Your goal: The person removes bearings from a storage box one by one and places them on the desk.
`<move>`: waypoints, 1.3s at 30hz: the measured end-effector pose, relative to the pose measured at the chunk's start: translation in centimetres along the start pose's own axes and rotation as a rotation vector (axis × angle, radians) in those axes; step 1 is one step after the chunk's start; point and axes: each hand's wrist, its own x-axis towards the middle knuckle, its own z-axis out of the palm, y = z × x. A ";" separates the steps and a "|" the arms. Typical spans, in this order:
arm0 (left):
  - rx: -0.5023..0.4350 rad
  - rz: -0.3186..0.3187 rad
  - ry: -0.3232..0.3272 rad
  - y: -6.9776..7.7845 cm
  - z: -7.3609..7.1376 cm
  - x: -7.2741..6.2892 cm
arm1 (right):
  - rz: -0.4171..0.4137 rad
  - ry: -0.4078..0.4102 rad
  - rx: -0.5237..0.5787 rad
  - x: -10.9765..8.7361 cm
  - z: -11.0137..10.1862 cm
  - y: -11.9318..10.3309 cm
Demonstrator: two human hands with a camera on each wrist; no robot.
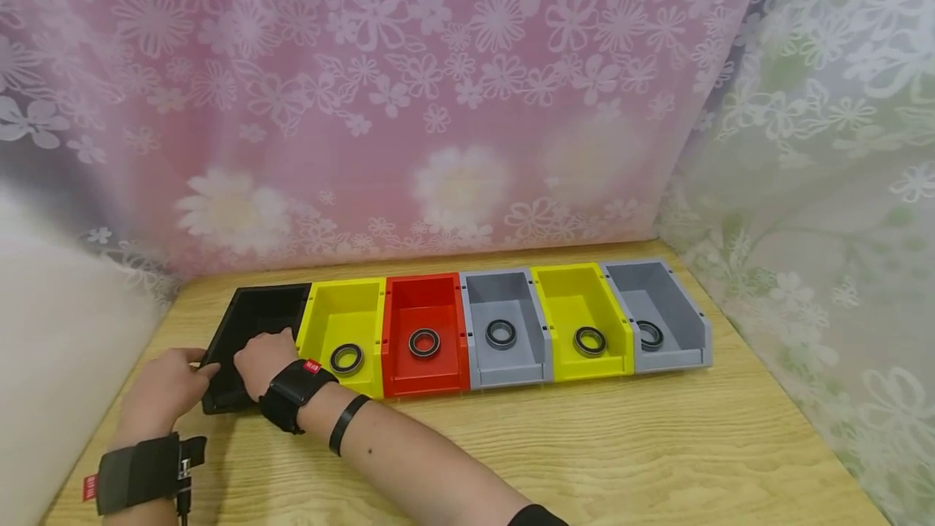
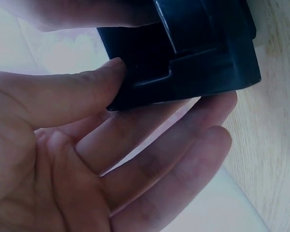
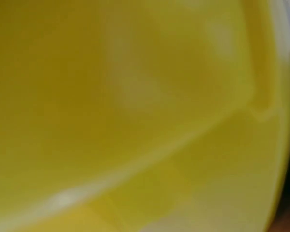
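A black open-front bin (image 1: 263, 308) ends the row on the left. My left hand (image 1: 162, 392) grips its left front edge; in the left wrist view the thumb (image 2: 99, 89) lies over the rim with the fingers behind the wall. Over that same bin, my right hand (image 1: 264, 364) reaches in with bent knuckles. Its fingertips are hidden, so I cannot tell what they hold. The neighbouring yellow bin (image 1: 354, 305), with a ring-shaped bearing (image 1: 346, 359) in it, is beside my right wrist. Blurred yellow plastic (image 3: 111, 96) fills the right wrist view.
Rightward run a red bin (image 1: 427, 292), a grey bin (image 1: 499, 288), another yellow bin (image 1: 573, 282) and another grey bin (image 1: 643, 282), side by side, each with one bearing. They stand on a wood-grain table (image 1: 621, 453). Flowered curtains (image 1: 453, 104) hang behind and at right.
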 end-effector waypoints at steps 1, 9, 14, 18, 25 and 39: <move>0.000 -0.002 -0.004 0.0 0.0 0.0 | 0.000 -0.002 -0.001 0.0 0.0 0.0; 0.001 0.001 -0.006 0.1 0.0 0.0 | 0.008 0.000 -0.048 -0.6 -0.3 0.1; 0.009 0.028 0.008 0.2 0.2 0.2 | -0.005 0.011 -0.029 -1.3 -0.7 0.6; 0.005 0.022 0.003 0.1 0.2 0.4 | -0.033 0.029 -0.010 -1.7 -0.8 1.0; -0.003 0.003 -0.012 0.2 0.3 0.7 | -0.090 0.075 0.059 -1.9 -0.5 1.9; 0.006 0.005 -0.046 -0.4 0.2 1.0 | -0.246 0.069 0.419 -3.9 -1.6 3.9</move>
